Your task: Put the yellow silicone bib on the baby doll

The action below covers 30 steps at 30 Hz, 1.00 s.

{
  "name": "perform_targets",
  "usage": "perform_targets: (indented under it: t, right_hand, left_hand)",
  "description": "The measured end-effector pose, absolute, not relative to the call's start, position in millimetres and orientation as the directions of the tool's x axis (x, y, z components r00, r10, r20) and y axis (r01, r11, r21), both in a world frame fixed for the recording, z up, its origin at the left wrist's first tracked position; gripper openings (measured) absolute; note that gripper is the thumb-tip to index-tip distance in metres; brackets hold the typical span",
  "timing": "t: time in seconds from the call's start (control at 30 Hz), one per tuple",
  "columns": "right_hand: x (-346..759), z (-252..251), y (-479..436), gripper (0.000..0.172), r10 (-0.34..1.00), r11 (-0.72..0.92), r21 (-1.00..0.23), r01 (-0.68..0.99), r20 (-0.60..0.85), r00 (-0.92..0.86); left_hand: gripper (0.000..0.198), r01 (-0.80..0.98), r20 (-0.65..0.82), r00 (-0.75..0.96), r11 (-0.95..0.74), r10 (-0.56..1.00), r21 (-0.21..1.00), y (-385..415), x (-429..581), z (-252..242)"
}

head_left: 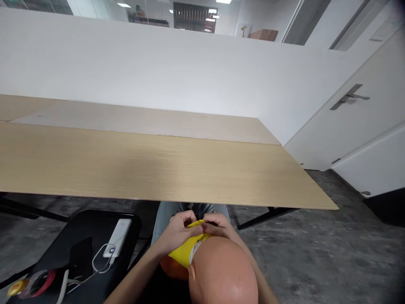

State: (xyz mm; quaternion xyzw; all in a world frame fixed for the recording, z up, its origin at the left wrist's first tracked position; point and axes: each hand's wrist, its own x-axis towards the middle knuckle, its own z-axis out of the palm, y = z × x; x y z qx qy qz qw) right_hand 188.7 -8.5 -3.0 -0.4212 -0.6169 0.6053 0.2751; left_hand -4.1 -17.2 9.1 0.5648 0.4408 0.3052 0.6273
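Note:
A bald doll [224, 270] with a smooth head lies in the person's lap, its head toward the camera. Around its neck and body is yellow cloth [183, 252] with a whitish edge. My left hand [182, 231] pinches the cloth from the left, thumb against fingers. From the right, my right hand [218, 225] grips the same cloth, and the fingertips of both hands nearly meet. Something orange [173, 268] shows under the yellow cloth. The doll's head hides much of its body.
A wooden table [190, 169] stretches across in front of the lap. On a black chair [95, 221] at the left lie a white power bank [117, 237] with a cable, a dark flat object [81, 257] and red and yellow rolls [44, 283]. A door stands at the right.

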Motion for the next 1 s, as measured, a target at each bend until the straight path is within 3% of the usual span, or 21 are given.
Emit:
perform_targets:
  t: [0.17,0.4,0.63,1.0]
  right_hand:
    - [190.3,-8.8,-12.0,0.043,0.878,-0.047,-0.951,0.306,-0.185,-0.44]
    - [190.2,-14.7,-11.6,0.046,0.876,-0.064,-0.96,0.271,-0.184,-0.446]
    - [189.9,1.0,-16.4,0.044,0.875,-0.185,-0.982,0.038,-0.182,-0.448]
    - [187.2,-0.5,-17.1,0.043,0.89,-0.251,-0.964,-0.088,-0.194,-0.413]
  left_hand:
    - [0.033,0.215,-0.268,0.475,0.185,0.838,0.959,-16.2,-5.5,20.5]
    - [0.023,0.261,-0.279,0.493,0.166,0.824,0.951,-17.3,-8.7,19.7]
    - [0.012,0.163,-0.251,0.509,0.194,0.823,0.967,-18.9,-12.2,23.7]
    - [0.019,0.198,-0.217,0.533,0.129,0.818,0.972,-17.3,-13.0,20.8]
